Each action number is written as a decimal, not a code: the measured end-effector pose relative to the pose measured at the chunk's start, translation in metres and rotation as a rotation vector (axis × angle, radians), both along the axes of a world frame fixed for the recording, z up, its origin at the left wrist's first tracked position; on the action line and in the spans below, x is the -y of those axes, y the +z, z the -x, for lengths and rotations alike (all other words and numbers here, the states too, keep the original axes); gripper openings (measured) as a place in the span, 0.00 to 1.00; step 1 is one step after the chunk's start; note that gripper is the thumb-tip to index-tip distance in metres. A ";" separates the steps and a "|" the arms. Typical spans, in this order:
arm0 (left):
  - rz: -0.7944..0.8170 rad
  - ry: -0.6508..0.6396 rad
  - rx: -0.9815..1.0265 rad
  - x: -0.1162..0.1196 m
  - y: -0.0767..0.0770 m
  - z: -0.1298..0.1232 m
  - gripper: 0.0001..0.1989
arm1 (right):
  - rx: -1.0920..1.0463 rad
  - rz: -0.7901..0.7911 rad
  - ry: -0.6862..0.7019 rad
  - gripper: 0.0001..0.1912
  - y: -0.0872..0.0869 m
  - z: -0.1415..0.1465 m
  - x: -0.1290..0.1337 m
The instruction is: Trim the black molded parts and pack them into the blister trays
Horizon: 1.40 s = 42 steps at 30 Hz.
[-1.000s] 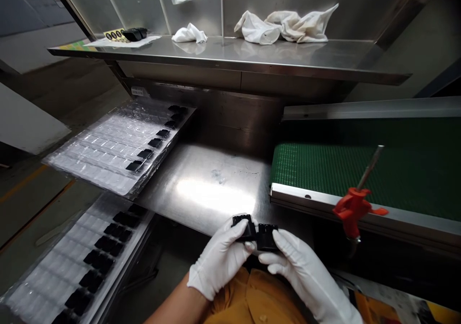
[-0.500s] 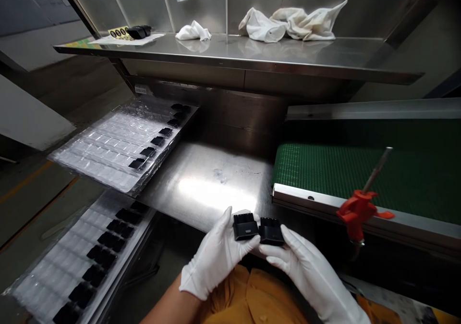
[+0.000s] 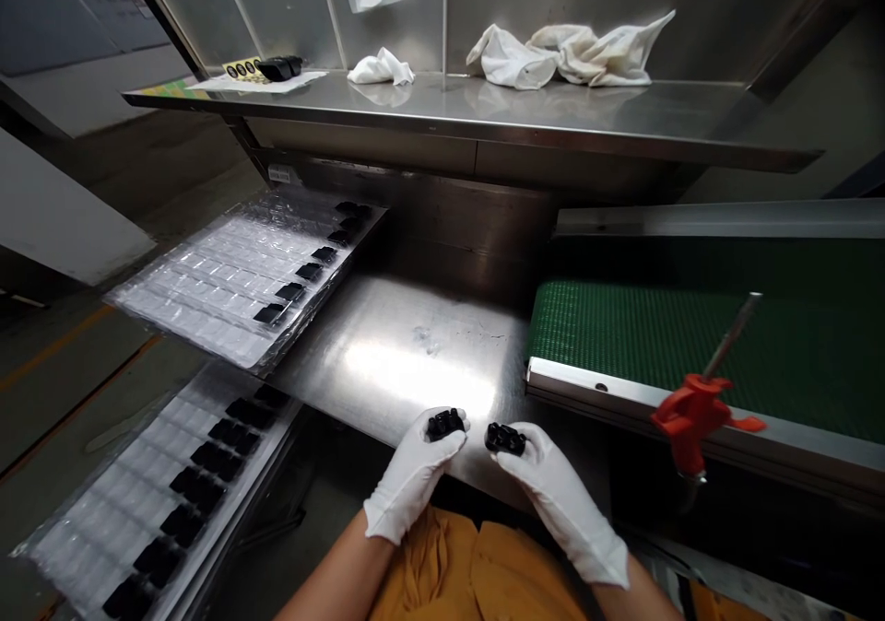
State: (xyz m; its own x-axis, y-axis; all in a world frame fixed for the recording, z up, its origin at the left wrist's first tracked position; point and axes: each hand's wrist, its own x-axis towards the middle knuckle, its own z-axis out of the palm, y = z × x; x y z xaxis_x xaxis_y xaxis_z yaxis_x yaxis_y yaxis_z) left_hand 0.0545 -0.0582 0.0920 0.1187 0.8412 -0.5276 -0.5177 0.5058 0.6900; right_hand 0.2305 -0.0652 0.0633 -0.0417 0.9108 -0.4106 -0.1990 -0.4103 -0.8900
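Note:
White gloves cover both hands. My left hand [image 3: 417, 460] is closed round a small black plastic part [image 3: 444, 424], its row of stubby round ends facing up. A matching black plastic part [image 3: 505, 439] is gripped in my right hand [image 3: 549, 478], its knobbed end turned up and toward the left. The two parts are apart, with a narrow gap between the hands. Both hands are over the near edge of the steel table [image 3: 421, 326]. What exact kind of part these are I cannot tell.
Left, a clear plastic tray [image 3: 207, 271] carries black parts along its right edge. Another tray [image 3: 117, 501] with more parts sits lower. At right are a green conveyor belt [image 3: 622, 326] and a red air gun [image 3: 695, 418]. White cloths [image 3: 512, 56] lie on the steel shelf [image 3: 442, 110].
My hands have moved apart, so the parts no longer sit side by side. Both parts have been tilted from their flat faces to their knobbed ends. The view has shifted slightly.

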 end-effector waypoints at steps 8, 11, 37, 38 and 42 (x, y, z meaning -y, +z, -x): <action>0.046 0.079 0.073 0.011 -0.027 0.014 0.16 | 0.531 -0.120 0.165 0.11 -0.065 0.006 -0.015; 0.111 0.101 0.111 0.016 -0.027 0.015 0.16 | 0.720 -0.165 0.177 0.10 -0.070 0.002 -0.023; 0.334 0.158 0.390 0.059 -0.067 0.008 0.08 | 1.840 -0.758 -0.103 0.38 0.068 -0.103 -0.036; 0.337 0.177 0.390 0.062 -0.067 0.008 0.07 | 1.820 -0.810 -0.102 0.37 0.065 -0.104 -0.034; 0.374 0.277 0.342 0.075 -0.070 0.007 0.09 | 1.425 -1.002 -0.038 0.29 0.073 -0.120 -0.023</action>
State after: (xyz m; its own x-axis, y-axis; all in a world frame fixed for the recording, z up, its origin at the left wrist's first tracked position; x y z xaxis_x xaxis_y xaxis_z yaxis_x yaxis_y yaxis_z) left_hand 0.0470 -0.1329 0.0220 0.1372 0.6286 -0.7655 -0.8278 0.4972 0.2599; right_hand 0.3505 -0.0423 0.1368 -0.1540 0.8058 0.5718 0.9042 0.3483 -0.2472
